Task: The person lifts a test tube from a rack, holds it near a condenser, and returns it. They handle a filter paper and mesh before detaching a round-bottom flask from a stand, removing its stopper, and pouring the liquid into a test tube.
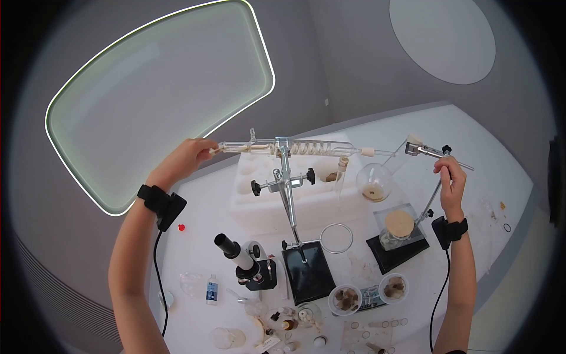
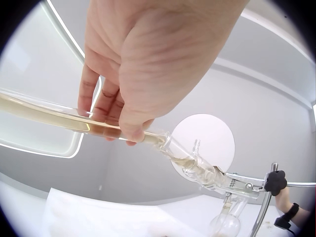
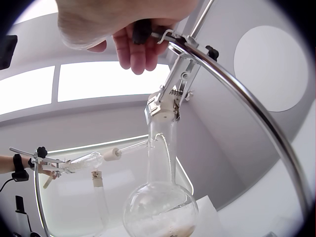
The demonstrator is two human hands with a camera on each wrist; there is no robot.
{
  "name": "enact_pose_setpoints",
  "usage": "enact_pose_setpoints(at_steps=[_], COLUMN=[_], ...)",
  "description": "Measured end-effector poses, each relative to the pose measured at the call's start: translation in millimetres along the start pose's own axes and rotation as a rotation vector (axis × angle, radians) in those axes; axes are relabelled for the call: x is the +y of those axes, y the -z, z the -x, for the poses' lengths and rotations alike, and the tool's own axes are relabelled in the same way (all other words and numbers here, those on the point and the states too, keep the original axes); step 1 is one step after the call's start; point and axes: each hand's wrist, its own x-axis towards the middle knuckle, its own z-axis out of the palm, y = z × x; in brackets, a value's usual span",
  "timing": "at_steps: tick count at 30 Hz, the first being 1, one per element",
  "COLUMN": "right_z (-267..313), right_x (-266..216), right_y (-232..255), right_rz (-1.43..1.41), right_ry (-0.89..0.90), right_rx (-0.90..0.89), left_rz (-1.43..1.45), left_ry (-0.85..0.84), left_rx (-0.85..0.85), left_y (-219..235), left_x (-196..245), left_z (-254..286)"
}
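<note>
In the head view, my left hand (image 1: pixel 187 159) pinches a narrow glass tube at the left end of a coiled glass condenser (image 1: pixel 309 147). Yellowish-brown liquid lies along the curved tube (image 2: pixel 44 116) in the left wrist view. A clamp (image 1: pixel 283 147) on a metal stand holds the condenser nearly level. On the right, my right hand (image 1: pixel 451 187) has curled fingers at a clamp (image 1: pixel 421 150), around its black knob (image 3: pixel 142 32). That clamp grips the stoppered neck of a round distilling flask (image 1: pixel 374 184) with a little brownish matter at its bottom. The flask's side arm meets the condenser's stopper (image 1: pixel 368 151).
Behind the stands is a white foam block (image 1: pixel 250 197) with a corked test tube (image 1: pixel 341 171). A microscope (image 1: pixel 250 265), two cups of brown pieces (image 1: pixel 345 300) and small bottles stand nearer. Under the flask, a cork-lidded jar (image 1: pixel 398 227) sits on the black stand base (image 1: pixel 396 259).
</note>
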Motion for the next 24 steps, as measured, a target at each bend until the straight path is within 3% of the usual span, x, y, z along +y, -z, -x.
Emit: enact_pose_setpoints(at_steps=[17,24], right_z=[-1,-2], right_x=[0,-2], right_y=[1,0], right_rz=[0.010,0.024], right_ry=[-0.023,-0.034], right_rx=[-0.028,-0.033], left_rz=[0.257,0.230], left_ry=[0.078,0.060], left_rx=[-0.026,0.020], left_y=[-13,-12], left_x=[-12,-11], left_z=[4,6])
